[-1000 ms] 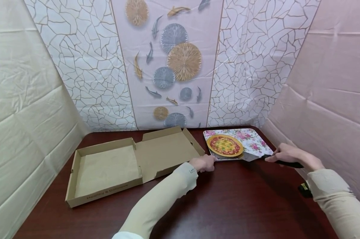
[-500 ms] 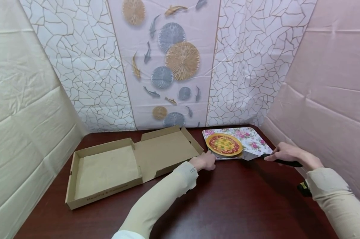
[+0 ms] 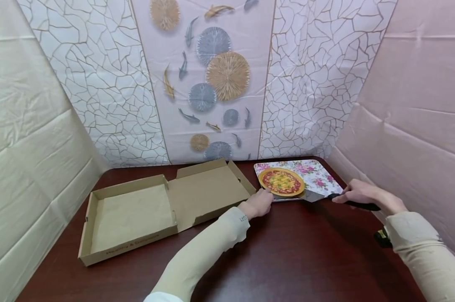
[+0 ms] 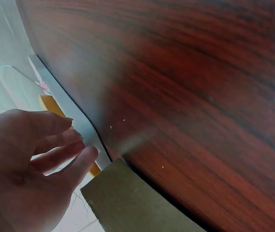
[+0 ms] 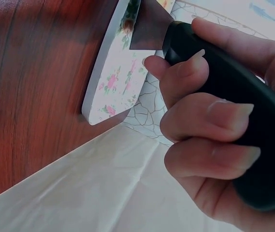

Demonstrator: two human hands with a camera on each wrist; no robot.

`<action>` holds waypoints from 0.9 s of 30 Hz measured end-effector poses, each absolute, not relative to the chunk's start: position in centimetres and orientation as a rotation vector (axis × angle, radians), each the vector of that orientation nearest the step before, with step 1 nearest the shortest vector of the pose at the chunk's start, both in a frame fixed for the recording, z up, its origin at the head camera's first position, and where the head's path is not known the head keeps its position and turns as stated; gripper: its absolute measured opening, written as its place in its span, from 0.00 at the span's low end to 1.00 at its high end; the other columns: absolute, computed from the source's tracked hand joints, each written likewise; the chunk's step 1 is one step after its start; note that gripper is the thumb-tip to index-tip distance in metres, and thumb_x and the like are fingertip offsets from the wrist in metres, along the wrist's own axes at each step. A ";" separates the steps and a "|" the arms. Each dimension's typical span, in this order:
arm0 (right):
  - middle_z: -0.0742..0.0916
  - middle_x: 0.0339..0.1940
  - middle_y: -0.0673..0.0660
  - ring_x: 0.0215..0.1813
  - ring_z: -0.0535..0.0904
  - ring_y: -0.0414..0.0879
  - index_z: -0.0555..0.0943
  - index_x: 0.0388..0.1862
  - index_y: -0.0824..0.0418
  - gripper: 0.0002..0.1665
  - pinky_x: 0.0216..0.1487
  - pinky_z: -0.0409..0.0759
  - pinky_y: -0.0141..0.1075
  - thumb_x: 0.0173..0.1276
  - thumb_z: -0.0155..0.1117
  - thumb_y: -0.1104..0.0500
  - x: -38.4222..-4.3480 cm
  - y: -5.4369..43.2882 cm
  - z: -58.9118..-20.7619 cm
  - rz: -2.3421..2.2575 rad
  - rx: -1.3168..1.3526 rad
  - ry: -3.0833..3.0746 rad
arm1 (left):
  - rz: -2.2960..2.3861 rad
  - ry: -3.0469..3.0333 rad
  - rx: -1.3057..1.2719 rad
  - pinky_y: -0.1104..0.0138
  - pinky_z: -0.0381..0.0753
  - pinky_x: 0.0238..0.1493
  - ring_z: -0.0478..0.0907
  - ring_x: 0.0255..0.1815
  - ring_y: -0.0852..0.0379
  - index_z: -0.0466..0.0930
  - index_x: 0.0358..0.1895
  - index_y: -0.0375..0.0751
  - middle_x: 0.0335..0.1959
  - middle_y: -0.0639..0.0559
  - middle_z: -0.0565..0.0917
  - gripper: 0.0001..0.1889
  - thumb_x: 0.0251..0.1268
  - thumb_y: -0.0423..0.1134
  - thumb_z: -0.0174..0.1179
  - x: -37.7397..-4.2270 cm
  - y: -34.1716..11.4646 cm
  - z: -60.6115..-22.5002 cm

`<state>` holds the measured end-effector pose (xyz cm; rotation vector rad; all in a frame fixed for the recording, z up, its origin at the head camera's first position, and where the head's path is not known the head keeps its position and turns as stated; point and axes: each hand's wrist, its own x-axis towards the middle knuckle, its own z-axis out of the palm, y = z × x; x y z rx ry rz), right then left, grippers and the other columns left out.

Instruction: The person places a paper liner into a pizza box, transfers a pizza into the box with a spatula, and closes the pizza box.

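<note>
A round pizza [image 3: 282, 181] with a yellow rim lies on the left part of a floral tray [image 3: 327, 186] at the back right. My right hand [image 3: 367, 195] grips the black handle of a pizza server [image 5: 224, 82], fingers wrapped round it and thumb along its top. The server's metal blade [image 3: 311, 196] reaches over the tray's front edge to the pizza's near right rim. My left hand [image 3: 259, 203] is at the tray's front left corner, close to the pizza. In the left wrist view its thumb and fingertips [image 4: 90, 152] stand apart right at the tray edge.
An opened cardboard pizza box [image 3: 133, 218] lies on the left, its lid [image 3: 208, 188] folded out until its corner nears my left hand. A small yellow-and-black object [image 3: 381, 238] sits beside my right sleeve. Fabric walls [image 3: 420, 126] enclose the dark red table [image 3: 288, 251].
My left hand shifts slightly up from the tray's front edge toward the pizza. The right hand and server stay nearly in place, and the whole head view drifts a little.
</note>
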<state>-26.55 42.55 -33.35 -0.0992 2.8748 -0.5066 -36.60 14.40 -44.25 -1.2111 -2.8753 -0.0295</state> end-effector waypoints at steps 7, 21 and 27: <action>0.80 0.10 0.47 0.19 0.72 0.38 0.76 0.12 0.54 0.24 0.27 0.69 0.31 0.62 0.65 0.43 -26.5 42.7 -33.3 -0.473 -0.109 2.899 | -0.073 -2.868 -1.267 0.71 0.75 0.37 0.79 0.39 0.60 0.81 0.37 0.44 0.40 0.51 0.83 0.06 0.69 0.35 0.54 -36.9 14.2 -44.1; 0.78 0.09 0.44 0.18 0.72 0.38 0.76 0.13 0.53 0.23 0.25 0.69 0.31 0.61 0.66 0.43 -26.8 42.5 -33.5 -0.503 -0.087 2.882 | -0.060 -2.892 -1.338 0.70 0.73 0.36 0.75 0.37 0.60 0.79 0.38 0.44 0.41 0.51 0.82 0.05 0.67 0.36 0.54 -37.3 13.9 -44.1; 0.77 0.08 0.43 0.19 0.72 0.38 0.79 0.14 0.54 0.23 0.28 0.69 0.31 0.62 0.65 0.43 -27.0 42.1 -33.1 -0.482 -0.104 2.898 | -0.049 -2.844 -1.368 0.70 0.74 0.37 0.76 0.39 0.60 0.80 0.38 0.43 0.42 0.51 0.82 0.05 0.64 0.35 0.55 -37.3 13.9 -44.1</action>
